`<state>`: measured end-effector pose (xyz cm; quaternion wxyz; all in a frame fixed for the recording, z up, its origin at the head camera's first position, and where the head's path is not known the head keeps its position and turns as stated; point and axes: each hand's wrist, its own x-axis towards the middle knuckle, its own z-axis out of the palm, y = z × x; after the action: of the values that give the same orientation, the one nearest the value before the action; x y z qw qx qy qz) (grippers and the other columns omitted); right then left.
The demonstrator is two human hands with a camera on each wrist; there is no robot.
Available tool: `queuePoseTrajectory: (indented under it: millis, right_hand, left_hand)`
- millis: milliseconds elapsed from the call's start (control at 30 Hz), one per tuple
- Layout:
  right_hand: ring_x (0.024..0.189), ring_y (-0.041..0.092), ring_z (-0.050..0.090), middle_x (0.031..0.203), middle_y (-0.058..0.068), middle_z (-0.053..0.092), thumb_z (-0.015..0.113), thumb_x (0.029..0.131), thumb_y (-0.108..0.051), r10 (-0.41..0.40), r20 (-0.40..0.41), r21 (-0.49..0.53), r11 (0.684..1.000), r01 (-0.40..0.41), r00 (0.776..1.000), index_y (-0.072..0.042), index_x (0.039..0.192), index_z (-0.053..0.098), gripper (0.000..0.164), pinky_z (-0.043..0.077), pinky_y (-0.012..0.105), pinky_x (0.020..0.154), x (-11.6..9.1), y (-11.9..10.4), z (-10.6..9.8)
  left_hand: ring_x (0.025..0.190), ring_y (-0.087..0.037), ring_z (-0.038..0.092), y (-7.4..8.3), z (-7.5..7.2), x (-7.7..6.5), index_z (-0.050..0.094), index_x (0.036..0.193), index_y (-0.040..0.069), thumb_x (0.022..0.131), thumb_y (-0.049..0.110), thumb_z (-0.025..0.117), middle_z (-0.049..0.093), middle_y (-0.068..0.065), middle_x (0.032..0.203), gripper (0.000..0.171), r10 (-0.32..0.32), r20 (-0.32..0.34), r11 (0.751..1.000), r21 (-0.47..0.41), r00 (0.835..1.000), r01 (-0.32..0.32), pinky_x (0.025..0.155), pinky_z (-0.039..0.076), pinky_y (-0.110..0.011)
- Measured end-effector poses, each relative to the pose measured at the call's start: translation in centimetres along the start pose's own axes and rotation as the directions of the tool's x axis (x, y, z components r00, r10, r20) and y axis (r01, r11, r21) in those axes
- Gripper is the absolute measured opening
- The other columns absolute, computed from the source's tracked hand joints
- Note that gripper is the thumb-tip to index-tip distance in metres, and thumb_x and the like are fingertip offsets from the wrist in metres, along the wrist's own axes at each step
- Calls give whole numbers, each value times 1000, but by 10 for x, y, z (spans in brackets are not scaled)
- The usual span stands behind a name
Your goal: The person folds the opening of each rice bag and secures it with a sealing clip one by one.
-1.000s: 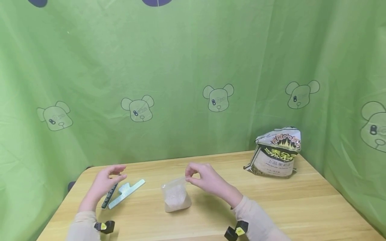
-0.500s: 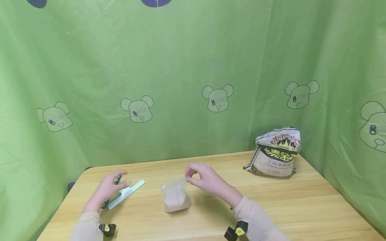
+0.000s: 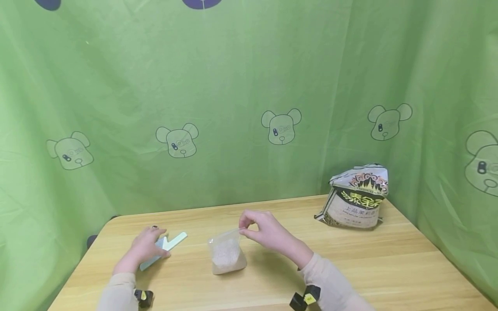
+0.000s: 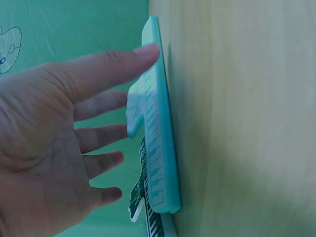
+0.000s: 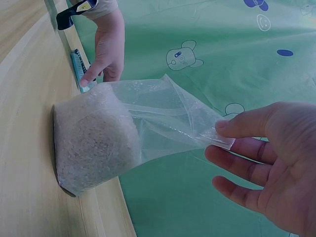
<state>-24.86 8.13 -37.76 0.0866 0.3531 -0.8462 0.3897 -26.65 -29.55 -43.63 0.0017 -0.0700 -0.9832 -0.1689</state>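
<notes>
My left hand [image 3: 145,247] is over a teal bag clip [image 3: 176,240] with a piano-key pattern. In the left wrist view the thumb reaches the near edge of the teal clip [image 4: 162,148], while the other fingers stretch out past its handle tab. A black piano-key clip [image 4: 138,195] lies just behind it, mostly covered by the hand in the head view. My right hand [image 3: 270,235] pinches the top corner of a small clear plastic bag of rice [image 5: 96,140] between thumb and fingers. The bag stands upright on the table, its upper part drawn toward that hand.
A large printed rice sack [image 3: 355,201] stands at the back right of the wooden table [image 3: 389,272]. Green curtains [image 3: 233,77] with bear faces hang behind the table and at its sides.
My left hand has lowered and shifted slightly right, from above the black clip onto the teal one. The right hand and the rice bag have stayed put.
</notes>
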Motion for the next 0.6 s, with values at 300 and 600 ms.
queuePoseTrajectory:
  millis: [300,600]
  right_hand:
    - [85,8,64,86,-4,69,69,88,-11,-6,-2,6,1000,6,1000,-14,88,62,8,55,26,81,0,1,0]
    - [85,8,63,86,-5,68,69,88,-11,-9,-2,7,1000,9,1000,-14,88,62,8,54,26,81,0,2,0]
  left_hand:
    - [135,-56,30,2,3,0,62,123,-2,69,23,83,49,-31,139,63,-38,10,998,41,999,38,104,24,-76]
    - [119,-49,52,1,5,1,66,115,-1,71,20,82,62,-26,126,52,-22,-27,998,53,999,23,100,28,-76]
